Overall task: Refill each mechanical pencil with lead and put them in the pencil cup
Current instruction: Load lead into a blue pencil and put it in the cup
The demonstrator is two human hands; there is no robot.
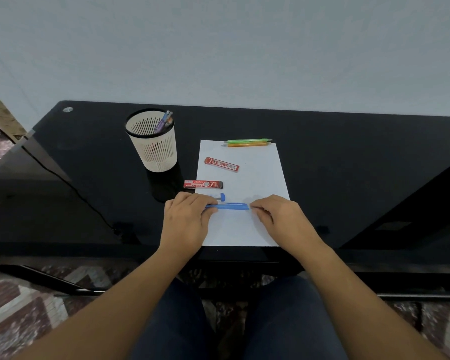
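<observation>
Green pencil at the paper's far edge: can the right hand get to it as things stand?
Probably, once freed: the right hand pinches the blue pencil, and the paper between it and the green pencil looks bare.

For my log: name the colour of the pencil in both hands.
The pencil is blue; head view.

The blue pencil (229, 206) lies crosswise, green pencil (247, 140) and orange pencil (247, 144) beyond; white cup (157, 154) holds perhaps three.
</observation>
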